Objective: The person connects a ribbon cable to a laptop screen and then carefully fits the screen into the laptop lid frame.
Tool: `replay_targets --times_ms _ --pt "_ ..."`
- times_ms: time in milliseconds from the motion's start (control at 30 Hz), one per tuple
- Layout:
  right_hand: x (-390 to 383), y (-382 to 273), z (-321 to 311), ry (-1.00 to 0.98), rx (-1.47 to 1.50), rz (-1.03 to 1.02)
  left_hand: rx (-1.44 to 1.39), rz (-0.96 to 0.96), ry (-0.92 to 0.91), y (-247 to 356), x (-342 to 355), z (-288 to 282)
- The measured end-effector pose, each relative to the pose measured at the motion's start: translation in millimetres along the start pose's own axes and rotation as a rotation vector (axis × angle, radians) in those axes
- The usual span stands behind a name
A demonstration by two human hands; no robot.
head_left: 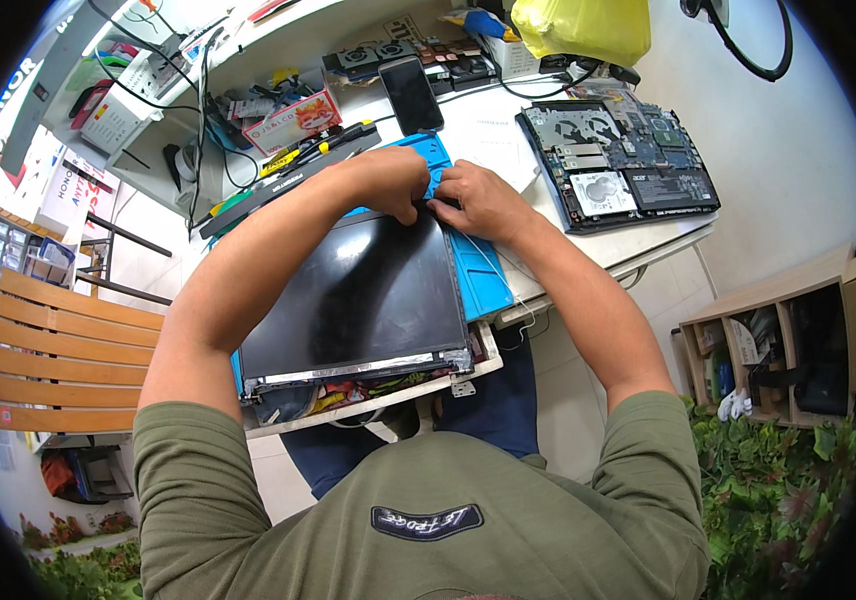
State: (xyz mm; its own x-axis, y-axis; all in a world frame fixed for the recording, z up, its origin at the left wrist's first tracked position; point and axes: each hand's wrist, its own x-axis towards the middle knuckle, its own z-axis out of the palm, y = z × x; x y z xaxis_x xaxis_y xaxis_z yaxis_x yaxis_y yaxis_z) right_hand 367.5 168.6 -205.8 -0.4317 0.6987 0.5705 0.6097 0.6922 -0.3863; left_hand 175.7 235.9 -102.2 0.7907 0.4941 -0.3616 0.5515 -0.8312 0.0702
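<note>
A dark, glossy laptop screen panel point(353, 290) lies in front of me, partly on a blue work mat point(480, 275). A silvery strip runs along its near edge. My left hand point(393, 182) is curled at the panel's far edge, thumb pointing down onto it. Close beside it, at the far right corner, my right hand point(476, 200) has its fingers pinched together. What either hand grips is hidden by the fingers. A thin white cable point(493, 262) trails from near my right hand toward the table's front edge.
An opened laptop base point(618, 155) with exposed parts sits at the right. Behind my hands stands a black phone point(410, 95). Tools and a red-and-white box point(293, 122) are at the back left. Below the panel an open drawer point(388, 398) holds colourful items.
</note>
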Motion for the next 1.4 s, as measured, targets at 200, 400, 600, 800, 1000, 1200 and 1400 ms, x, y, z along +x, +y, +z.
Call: replay_targets --times_ms 200,400,600,800,1000,1200,1400 --pt "1 -2 -2 -0.048 -0.011 0.030 0.099 0.037 -0.040 6 1 2" --pt "5 -3 1 -0.027 -0.032 -0.003 0.113 0.016 0.055 6 0 14" --pt "0 1 -2 -0.063 -0.010 -0.025 -0.112 0.066 -0.051 -9 -6 -2" --pt "2 -5 -14 -0.117 0.069 0.055 -0.263 -0.093 -0.126 -29 -20 -3" --pt "19 -6 -22 -0.306 0.137 0.139 -0.306 -0.074 -0.049 -31 -26 3" --pt "34 -11 -33 -0.402 0.165 0.223 -0.321 -0.015 0.022 -33 -36 4" --pt "38 -14 -34 -0.426 0.164 0.244 -0.280 -0.055 0.000 -38 -42 6"
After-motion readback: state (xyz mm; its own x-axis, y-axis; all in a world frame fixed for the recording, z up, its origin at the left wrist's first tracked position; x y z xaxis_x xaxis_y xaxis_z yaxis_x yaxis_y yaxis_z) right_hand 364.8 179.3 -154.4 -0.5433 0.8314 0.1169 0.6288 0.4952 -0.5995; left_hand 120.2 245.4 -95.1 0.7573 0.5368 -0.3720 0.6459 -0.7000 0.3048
